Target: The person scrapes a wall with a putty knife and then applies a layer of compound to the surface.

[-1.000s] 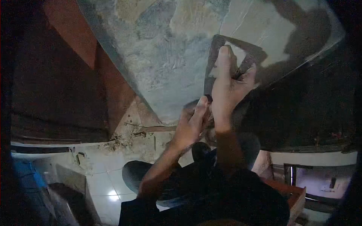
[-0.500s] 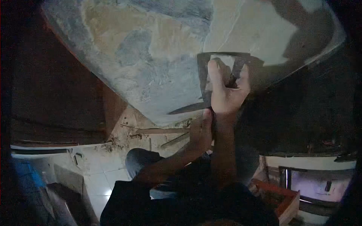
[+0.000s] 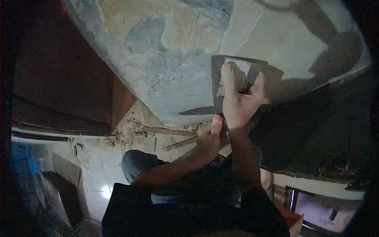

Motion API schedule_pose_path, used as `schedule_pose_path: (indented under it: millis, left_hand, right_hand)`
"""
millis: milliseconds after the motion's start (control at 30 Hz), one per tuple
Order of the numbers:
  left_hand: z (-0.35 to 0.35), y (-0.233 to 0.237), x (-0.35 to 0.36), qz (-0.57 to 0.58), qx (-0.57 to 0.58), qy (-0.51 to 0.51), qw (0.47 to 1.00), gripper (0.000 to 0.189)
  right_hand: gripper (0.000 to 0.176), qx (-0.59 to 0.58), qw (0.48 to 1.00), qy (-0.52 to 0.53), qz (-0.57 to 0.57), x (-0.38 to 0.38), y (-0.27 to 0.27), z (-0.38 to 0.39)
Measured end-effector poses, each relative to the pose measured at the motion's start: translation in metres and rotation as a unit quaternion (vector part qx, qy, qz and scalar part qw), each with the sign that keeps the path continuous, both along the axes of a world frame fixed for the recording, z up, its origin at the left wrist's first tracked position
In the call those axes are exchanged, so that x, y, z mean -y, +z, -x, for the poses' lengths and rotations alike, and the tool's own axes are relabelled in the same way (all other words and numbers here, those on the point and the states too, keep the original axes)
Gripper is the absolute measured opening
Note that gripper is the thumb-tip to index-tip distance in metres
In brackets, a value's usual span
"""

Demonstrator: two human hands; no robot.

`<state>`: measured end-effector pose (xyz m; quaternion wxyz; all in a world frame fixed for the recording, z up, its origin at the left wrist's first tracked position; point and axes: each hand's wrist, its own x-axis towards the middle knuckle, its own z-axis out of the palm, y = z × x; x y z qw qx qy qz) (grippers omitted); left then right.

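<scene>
Right hand [image 3: 239,104]: thumb and fingers gripping a flat, dark-edged tool [image 3: 244,66] by its pale middle; tool lies between thumb and fingertips, its dark edge showing beyond them, against a patchy grey-and-tan panel [image 3: 169,67]. Left hand [image 3: 209,140]: fingers curled, thumb up, just below the tool; grip unclear. Outward: bent knee [image 3: 138,160], white tiles [image 3: 94,177].

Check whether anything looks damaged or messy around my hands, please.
The large surface behind your right hand is blotched grey and tan with thin pale lines, so it looks uneven. Left of your left hand, what looks like dark debris litters the pale floor.
</scene>
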<state>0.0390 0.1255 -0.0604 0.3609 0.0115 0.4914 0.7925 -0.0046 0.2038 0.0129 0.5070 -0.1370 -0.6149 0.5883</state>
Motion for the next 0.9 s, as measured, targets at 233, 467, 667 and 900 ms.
schedule_pose_path:
  millis: [233,467,667,900]
  left_hand:
    - [0.01,-0.009,0.01,-0.044,-0.034,-0.027,0.998,0.046]
    - [0.006,-0.001,0.021,0.013,-0.075,-0.02,0.997,0.042]
    - [0.003,-0.009,0.023,-0.105,-0.094,-0.089,0.986,0.043]
    - [0.015,-0.002,0.028,0.025,-0.163,-0.078,0.983,0.042]
  right_hand:
    - [0.032,-0.01,0.997,-0.047,-0.059,-0.001,-0.015,0.008]
    - [0.036,0.0,0.997,-0.046,-0.068,0.007,-0.004,-0.001]
    - [0.035,-0.018,0.99,-0.057,-0.127,0.004,-0.007,-0.011]
    - [0.031,-0.005,0.989,-0.083,-0.123,0.01,-0.001,-0.005]
